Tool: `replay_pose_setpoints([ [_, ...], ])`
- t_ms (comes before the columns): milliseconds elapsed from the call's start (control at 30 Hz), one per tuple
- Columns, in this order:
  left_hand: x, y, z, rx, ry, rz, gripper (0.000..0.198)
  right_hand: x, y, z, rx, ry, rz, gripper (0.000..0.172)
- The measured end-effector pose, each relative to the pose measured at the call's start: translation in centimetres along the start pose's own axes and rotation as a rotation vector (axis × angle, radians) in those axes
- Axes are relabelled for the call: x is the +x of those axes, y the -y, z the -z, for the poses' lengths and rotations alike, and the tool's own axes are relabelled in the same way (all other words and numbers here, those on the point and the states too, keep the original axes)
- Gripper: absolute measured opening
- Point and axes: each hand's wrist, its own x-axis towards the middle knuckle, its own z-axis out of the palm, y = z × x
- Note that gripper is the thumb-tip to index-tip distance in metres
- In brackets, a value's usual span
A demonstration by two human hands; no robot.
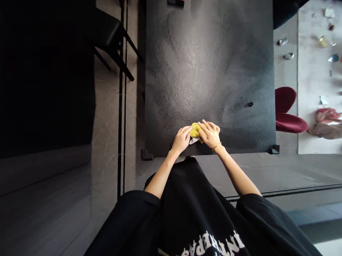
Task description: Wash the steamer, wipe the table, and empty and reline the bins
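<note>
Near the frame's centre, the left hand [182,139] and right hand [211,134], half-curled, hold a yellow cloth [195,130] that looks light and limp to me, best gripped by opposite edges.

On the table [207,58], we have the cloth [195,130] between our left hand [182,139] and right hand [212,135]. Well ahead of them lies a box [176,0]; forward-right, a small object [251,104]. Off the table, one chair [291,122] stands right, another chair [108,30] forward-left.
</note>
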Motion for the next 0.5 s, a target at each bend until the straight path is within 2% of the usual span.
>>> replay_pose_setpoints([
  [100,1.8,-0.7,-1.2,0.142,0.148,-0.023,0.047,-0.7,0.1,0.5,-0.034,0.016,-0.18,0.049],
  [233,2.5,-1.2,-2.6,0.273,0.309,0.029,0.056,-2.5,-0.6,-0.2,-0.007,0.137,-0.205,0.048],
  [300,1.9,-1.3,-3.1,0.287,0.308,0.076,0.056,-3.6,-1.2,-0.5,0.049,0.188,-0.173,0.06],
  [400,0.9,-1.2,-3.7,0.262,0.253,0.12,0.046,-4.6,-1.7,-0.6,0.113,0.266,-0.074,0.083],
  [500,0.2,-0.9,-4.2,0.239,0.264,0.115,0.039,-4.3,-1.5,-1.0,0.089,0.327,0.018,0.087],
])
